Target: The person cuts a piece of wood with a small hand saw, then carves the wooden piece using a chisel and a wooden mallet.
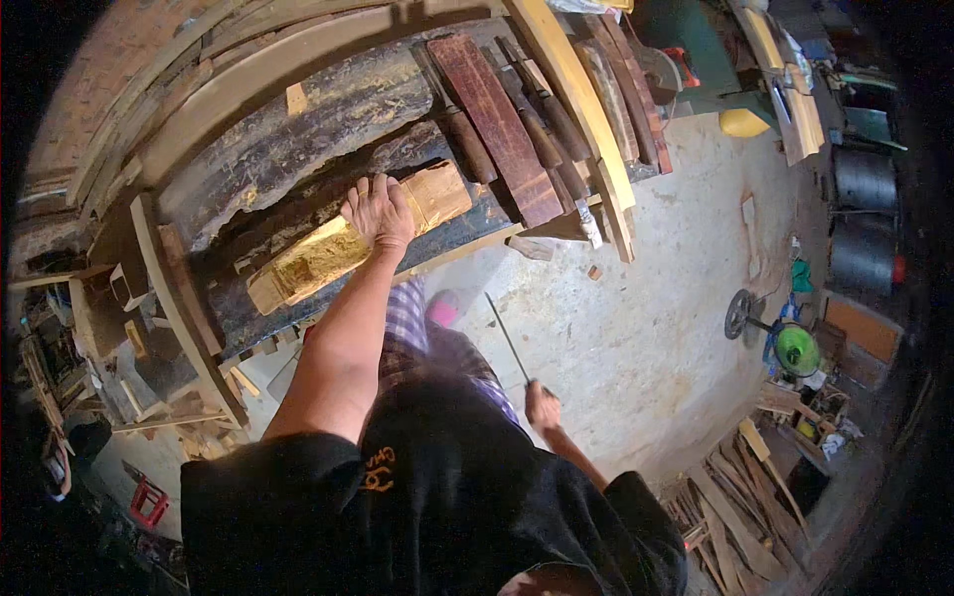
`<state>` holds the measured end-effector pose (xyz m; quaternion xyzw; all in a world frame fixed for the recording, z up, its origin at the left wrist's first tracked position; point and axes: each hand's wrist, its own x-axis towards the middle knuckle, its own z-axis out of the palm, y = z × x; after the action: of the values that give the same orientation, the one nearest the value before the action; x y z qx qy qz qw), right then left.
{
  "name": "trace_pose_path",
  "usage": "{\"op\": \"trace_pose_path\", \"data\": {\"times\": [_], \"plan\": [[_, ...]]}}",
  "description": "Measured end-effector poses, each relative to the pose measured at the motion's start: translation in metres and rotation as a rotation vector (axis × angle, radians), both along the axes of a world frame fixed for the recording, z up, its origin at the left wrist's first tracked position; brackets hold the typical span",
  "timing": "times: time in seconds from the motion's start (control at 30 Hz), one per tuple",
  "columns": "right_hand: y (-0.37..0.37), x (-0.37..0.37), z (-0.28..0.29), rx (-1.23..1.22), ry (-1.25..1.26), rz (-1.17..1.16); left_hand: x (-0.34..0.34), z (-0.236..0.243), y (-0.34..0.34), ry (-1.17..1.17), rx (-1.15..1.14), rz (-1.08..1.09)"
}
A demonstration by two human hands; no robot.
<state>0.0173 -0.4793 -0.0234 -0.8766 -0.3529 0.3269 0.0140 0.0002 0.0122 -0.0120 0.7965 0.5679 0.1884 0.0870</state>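
Note:
A partly carved block of yellowish wood (316, 262) lies slantwise along the near side of a dark, worn workbench (227, 298). My left hand (378, 211) is over the top of this block, its fingers curled around the far edge and its arm stretched out straight. Down at my right side, away from the bench, my right hand (543, 408) is closed around the end of a long, thin, dark tool (507, 340). That tool points up and left over the floor; whether it is a blade or a rod, I cannot tell.
A reddish-brown plank (497, 129), wooden-handled tools (532, 124) and a long pale board (576, 99) lie across the bench's right part. Behind the block is a rough dark timber (328, 119). A green fan (796, 348) and a wood pile (735, 502) stand at right.

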Motion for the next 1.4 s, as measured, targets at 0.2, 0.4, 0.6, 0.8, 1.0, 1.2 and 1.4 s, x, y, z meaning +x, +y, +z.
{"op": "trace_pose_path", "data": {"times": [0.2,0.4,0.6,0.8,1.0,1.2,1.4], "plan": [[-0.030,-0.013,0.020,-0.099,-0.071,-0.315,0.013,0.031,-0.016,-0.137,0.103,0.035],[-0.006,-0.022,0.005,0.207,-0.077,-0.600,0.131,0.095,-0.120,-0.498,-0.079,-0.874],[-0.016,-0.014,0.014,0.380,-0.220,-0.576,0.239,0.169,-0.230,-0.584,-0.022,-1.346],[-0.034,0.003,-0.001,0.492,-0.265,-0.602,0.270,0.248,-0.237,-0.021,0.041,-1.462],[-0.009,0.008,0.017,0.510,-0.151,-0.738,0.157,0.208,-0.152,-0.119,-0.389,-1.280],[0.068,0.049,0.062,0.541,-0.225,-0.539,-0.020,0.129,-0.077,0.107,-0.519,-0.801],[0.202,0.153,0.088,0.621,-0.435,-0.137,-0.107,0.093,-0.019,0.176,-0.492,-0.460]]}}
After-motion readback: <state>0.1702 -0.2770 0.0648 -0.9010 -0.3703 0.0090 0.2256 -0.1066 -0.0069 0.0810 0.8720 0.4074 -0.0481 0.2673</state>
